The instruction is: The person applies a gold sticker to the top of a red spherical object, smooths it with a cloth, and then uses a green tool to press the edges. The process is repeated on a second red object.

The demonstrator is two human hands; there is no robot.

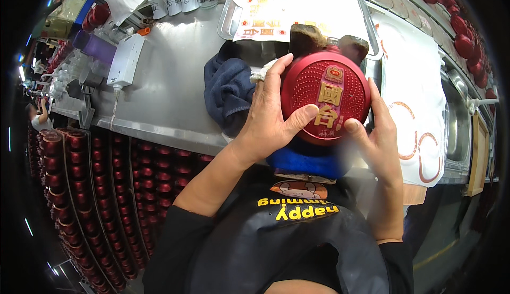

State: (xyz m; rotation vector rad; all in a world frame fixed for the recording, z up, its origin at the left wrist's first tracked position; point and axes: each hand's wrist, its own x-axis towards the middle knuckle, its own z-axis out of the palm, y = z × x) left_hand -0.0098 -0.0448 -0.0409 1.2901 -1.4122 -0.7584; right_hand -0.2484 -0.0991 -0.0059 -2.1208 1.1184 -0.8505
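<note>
A worker wears a dark charcoal apron [249, 241] with a brown-and-pale cartoon character [300, 189] printed on its front. Just on the wearer's side of the cartoon character run two lines of rounded, bright-yellow lettering [297, 209], upside down as seen from above. Farther toward the wearer from the cartoon character, the apron's curved edge frames a patch of black cloth [313, 265]. To the cartoon character's left, a short black left sleeve [175, 246] ends near the elbow, matched on its right by a black right sleeve [398, 265]. The left hand [271, 108] and right hand [380, 142] are bare.
</note>
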